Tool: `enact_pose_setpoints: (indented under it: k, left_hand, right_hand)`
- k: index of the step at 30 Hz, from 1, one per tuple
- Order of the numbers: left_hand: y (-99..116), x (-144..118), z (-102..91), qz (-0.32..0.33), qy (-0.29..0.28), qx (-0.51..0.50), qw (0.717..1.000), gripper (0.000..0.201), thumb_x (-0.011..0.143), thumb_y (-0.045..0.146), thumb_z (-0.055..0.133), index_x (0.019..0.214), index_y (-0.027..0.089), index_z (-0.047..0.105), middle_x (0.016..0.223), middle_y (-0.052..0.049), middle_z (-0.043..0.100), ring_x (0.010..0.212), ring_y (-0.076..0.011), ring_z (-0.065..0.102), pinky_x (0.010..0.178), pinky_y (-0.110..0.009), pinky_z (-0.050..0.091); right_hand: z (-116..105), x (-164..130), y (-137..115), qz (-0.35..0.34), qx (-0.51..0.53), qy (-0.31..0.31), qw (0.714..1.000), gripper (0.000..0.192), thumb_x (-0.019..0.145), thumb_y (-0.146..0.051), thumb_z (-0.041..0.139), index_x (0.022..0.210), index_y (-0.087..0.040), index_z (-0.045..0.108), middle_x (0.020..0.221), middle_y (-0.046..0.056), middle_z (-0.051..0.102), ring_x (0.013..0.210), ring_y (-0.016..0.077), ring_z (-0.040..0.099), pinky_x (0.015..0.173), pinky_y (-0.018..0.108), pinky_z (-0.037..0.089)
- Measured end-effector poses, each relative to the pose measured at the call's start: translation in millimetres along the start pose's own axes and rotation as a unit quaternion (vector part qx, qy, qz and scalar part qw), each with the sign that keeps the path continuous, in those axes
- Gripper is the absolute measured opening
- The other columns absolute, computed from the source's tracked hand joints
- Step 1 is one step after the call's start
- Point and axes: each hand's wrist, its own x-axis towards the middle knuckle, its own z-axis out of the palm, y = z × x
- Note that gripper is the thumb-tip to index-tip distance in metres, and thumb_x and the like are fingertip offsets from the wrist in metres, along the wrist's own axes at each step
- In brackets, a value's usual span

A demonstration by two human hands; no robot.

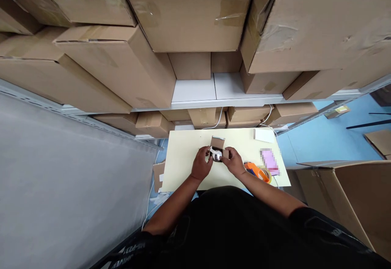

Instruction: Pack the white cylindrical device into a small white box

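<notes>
A small open cardboard box (218,142) lies on the pale yellow table (183,159), flap raised at the far side. A round silvery object (217,155) with a white part sits at its mouth. My left hand (201,164) grips the object and the box from the left. From the right, my right hand (232,160) holds the same object with its fingertips. The two hands nearly meet over it.
An orange tape dispenser (255,170) and a pink item (270,161) lie right of my right hand. A white paper (263,135) lies at the table's far right corner. Stacked cardboard boxes (195,12) fill the shelves ahead. A big open carton (345,195) stands at right.
</notes>
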Motion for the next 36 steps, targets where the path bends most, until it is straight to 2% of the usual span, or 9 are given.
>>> enact_pose_setpoints:
  k: [2, 5, 8, 13, 18, 20, 27, 33, 36]
  left_hand:
    - [-3, -2, -0.2, 0.040, -0.018, 0.021, 0.999, 0.042, 0.088, 0.008, 0.061, 0.128, 0.023, 0.062, 0.127, -0.009, 0.067, 0.116, -0.0237, 0.064, 0.104, -0.045, 0.057]
    - [-7, -2, -0.7, 0.079, -0.030, 0.041, 0.996, 0.031, 0.089, 0.010, 0.062, 0.116, 0.025, 0.070, 0.129, -0.007, 0.069, 0.119, -0.0245, 0.061, 0.105, -0.046, 0.056]
    - [-9, 0, -1.1, 0.090, -0.048, 0.057, 0.993, 0.028, 0.089, 0.012, 0.063, 0.112, 0.024, 0.073, 0.131, -0.007, 0.069, 0.116, -0.0257, 0.061, 0.102, -0.049, 0.057]
    - [-9, 4, -2.9, 0.079, -0.081, 0.063, 0.992, 0.028, 0.088, 0.013, 0.063, 0.111, 0.025, 0.075, 0.133, -0.006, 0.068, 0.115, -0.0265, 0.061, 0.101, -0.051, 0.057]
    - [-10, 2, -5.6, 0.074, -0.101, 0.051, 0.991, 0.027, 0.088, 0.014, 0.064, 0.111, 0.024, 0.075, 0.132, -0.007, 0.068, 0.118, -0.0264, 0.060, 0.105, -0.051, 0.055]
    - [-10, 0, -6.3, 0.080, -0.100, 0.046, 0.991, 0.026, 0.088, 0.015, 0.065, 0.110, 0.024, 0.075, 0.131, -0.007, 0.068, 0.117, -0.0261, 0.060, 0.104, -0.050, 0.055]
    - [-11, 3, -6.6, 0.093, -0.111, 0.062, 0.988, 0.017, 0.089, 0.024, 0.071, 0.106, 0.023, 0.075, 0.128, -0.009, 0.068, 0.115, -0.0269, 0.061, 0.102, -0.050, 0.056]
    - [-14, 8, -5.6, 0.104, -0.113, 0.067, 0.986, 0.015, 0.094, 0.026, 0.067, 0.107, 0.023, 0.074, 0.130, -0.009, 0.068, 0.116, -0.0269, 0.062, 0.101, -0.051, 0.056]
    - [-15, 9, -6.7, 0.107, -0.122, 0.074, 0.984, 0.015, 0.095, 0.027, 0.065, 0.106, 0.023, 0.074, 0.129, -0.010, 0.068, 0.116, -0.0275, 0.063, 0.100, -0.051, 0.056]
  right_hand:
    - [-1, -2, -2, -0.033, 0.006, -0.030, 0.999, 0.045, 0.084, -0.037, 0.072, 0.125, -0.024, 0.058, 0.116, 0.008, 0.069, 0.096, 0.0231, 0.071, 0.093, 0.044, 0.060]
    - [-3, -6, -5, -0.070, 0.020, -0.052, 0.996, 0.060, 0.084, -0.032, 0.071, 0.140, -0.026, 0.048, 0.129, 0.009, 0.068, 0.109, 0.0236, 0.071, 0.101, 0.044, 0.058]
    - [-4, -9, -6, -0.088, -0.006, -0.050, 0.995, 0.064, 0.085, -0.030, 0.071, 0.142, -0.026, 0.043, 0.129, 0.010, 0.069, 0.112, 0.0245, 0.071, 0.100, 0.045, 0.059]
    - [-6, -12, -5, -0.161, -0.056, -0.030, 0.985, 0.063, 0.088, -0.027, 0.066, 0.144, -0.025, 0.039, 0.139, 0.013, 0.064, 0.115, 0.0248, 0.071, 0.099, 0.046, 0.061]
    - [-8, -10, -2, -0.277, -0.150, -0.024, 0.949, 0.036, 0.091, -0.025, 0.063, 0.127, -0.023, 0.060, 0.140, 0.015, 0.061, 0.129, 0.0290, 0.061, 0.107, 0.051, 0.056]
    - [-8, -8, 0, -0.311, -0.181, -0.030, 0.932, 0.034, 0.092, -0.025, 0.062, 0.126, -0.021, 0.063, 0.143, 0.017, 0.057, 0.133, 0.0305, 0.058, 0.107, 0.053, 0.056]
    - [-6, -5, 1, -0.320, -0.223, -0.040, 0.920, 0.040, 0.097, -0.024, 0.058, 0.137, -0.022, 0.061, 0.139, 0.017, 0.058, 0.128, 0.0312, 0.058, 0.105, 0.055, 0.056]
    - [-9, -2, -4, -0.300, -0.200, -0.050, 0.931, 0.037, 0.097, -0.026, 0.058, 0.133, -0.023, 0.064, 0.137, 0.016, 0.059, 0.123, 0.0296, 0.062, 0.104, 0.052, 0.057]
    - [-13, 7, -13, -0.272, -0.159, -0.040, 0.948, 0.039, 0.096, -0.029, 0.060, 0.136, -0.025, 0.061, 0.132, 0.014, 0.061, 0.120, 0.0291, 0.063, 0.103, 0.051, 0.057]
